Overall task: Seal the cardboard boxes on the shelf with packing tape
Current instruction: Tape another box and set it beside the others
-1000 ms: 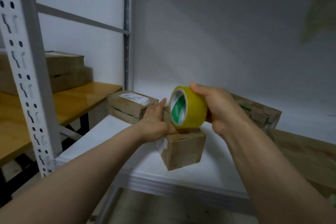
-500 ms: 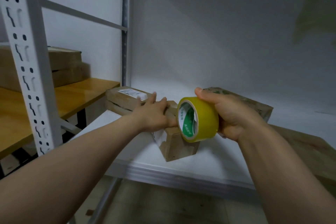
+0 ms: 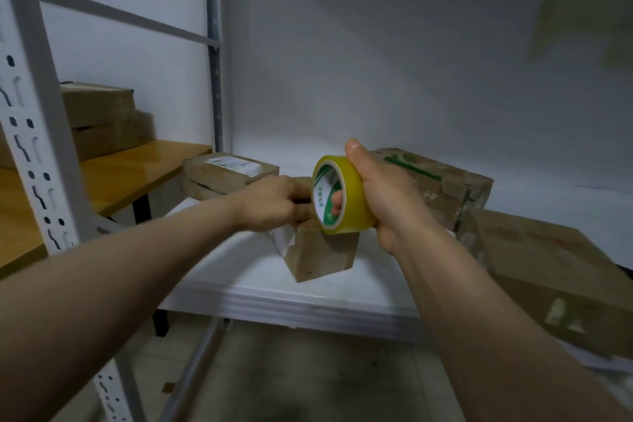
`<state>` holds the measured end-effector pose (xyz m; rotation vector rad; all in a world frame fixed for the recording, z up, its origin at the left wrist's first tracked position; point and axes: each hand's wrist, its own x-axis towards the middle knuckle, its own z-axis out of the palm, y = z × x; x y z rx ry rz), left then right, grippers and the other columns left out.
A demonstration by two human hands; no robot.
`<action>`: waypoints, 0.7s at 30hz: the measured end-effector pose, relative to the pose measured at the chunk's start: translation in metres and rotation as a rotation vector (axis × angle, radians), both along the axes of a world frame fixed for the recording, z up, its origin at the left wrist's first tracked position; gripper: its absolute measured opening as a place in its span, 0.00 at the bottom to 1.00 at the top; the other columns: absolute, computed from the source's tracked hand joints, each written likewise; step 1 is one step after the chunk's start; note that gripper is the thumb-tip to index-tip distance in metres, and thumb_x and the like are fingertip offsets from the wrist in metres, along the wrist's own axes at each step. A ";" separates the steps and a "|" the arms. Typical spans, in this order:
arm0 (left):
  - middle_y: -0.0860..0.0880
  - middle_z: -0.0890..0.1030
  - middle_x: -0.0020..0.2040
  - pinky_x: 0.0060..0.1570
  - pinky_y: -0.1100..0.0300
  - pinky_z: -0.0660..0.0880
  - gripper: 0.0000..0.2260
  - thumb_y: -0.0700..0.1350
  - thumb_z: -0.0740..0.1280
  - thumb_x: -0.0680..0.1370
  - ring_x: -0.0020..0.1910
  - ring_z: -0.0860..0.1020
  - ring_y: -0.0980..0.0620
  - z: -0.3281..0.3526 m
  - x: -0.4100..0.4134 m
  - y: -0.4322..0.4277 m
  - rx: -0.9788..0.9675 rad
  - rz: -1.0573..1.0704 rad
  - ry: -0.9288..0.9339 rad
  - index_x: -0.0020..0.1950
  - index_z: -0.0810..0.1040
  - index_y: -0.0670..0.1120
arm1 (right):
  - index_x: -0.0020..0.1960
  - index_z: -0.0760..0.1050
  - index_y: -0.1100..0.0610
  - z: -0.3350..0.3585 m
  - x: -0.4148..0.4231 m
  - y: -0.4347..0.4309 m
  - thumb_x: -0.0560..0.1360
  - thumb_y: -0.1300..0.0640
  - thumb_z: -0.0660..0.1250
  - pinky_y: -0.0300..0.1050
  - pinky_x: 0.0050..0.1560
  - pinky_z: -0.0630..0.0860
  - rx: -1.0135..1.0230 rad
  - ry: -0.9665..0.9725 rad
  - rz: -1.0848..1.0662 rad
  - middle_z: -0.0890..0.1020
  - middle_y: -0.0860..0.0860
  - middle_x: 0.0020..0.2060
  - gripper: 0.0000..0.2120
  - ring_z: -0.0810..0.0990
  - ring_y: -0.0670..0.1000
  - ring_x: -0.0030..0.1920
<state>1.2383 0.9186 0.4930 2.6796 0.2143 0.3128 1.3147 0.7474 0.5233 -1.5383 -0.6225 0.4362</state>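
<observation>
right hand (image 3: 387, 195) gripped tape (image 3: 358, 205), fingers (image 3: 337, 199) through its core, over box (image 3: 322, 253) on shelf (image 3: 274, 296); left hand (image 3: 274, 202) rested on box top, grip not discernible.

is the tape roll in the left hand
No, the right hand grips the yellow tape roll; the left hand holds the small box.

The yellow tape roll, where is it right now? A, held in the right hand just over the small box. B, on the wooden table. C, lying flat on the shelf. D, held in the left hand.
A: the right hand holds the yellow tape roll, fingers through its core, just above the small box, while the left hand is at that box's top.
</observation>
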 end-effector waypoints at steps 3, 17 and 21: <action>0.58 0.79 0.60 0.57 0.70 0.73 0.14 0.50 0.68 0.80 0.59 0.77 0.61 0.014 -0.010 -0.007 -0.235 -0.148 0.199 0.65 0.74 0.57 | 0.50 0.81 0.59 0.008 -0.001 0.000 0.77 0.36 0.66 0.46 0.40 0.82 -0.046 0.011 0.016 0.85 0.55 0.31 0.25 0.84 0.51 0.30; 0.52 0.62 0.76 0.73 0.48 0.62 0.40 0.65 0.68 0.74 0.73 0.65 0.47 -0.001 -0.006 -0.012 0.305 -0.018 0.261 0.80 0.50 0.63 | 0.49 0.81 0.60 -0.040 -0.004 -0.059 0.78 0.51 0.68 0.49 0.40 0.79 -0.161 0.177 0.006 0.84 0.56 0.31 0.11 0.82 0.52 0.29; 0.47 0.50 0.82 0.76 0.47 0.50 0.36 0.58 0.66 0.80 0.80 0.52 0.44 -0.004 -0.012 -0.025 0.208 0.017 0.278 0.80 0.47 0.65 | 0.56 0.82 0.60 -0.068 -0.005 -0.058 0.75 0.45 0.69 0.59 0.55 0.81 -0.278 0.225 -0.008 0.85 0.61 0.43 0.19 0.83 0.59 0.41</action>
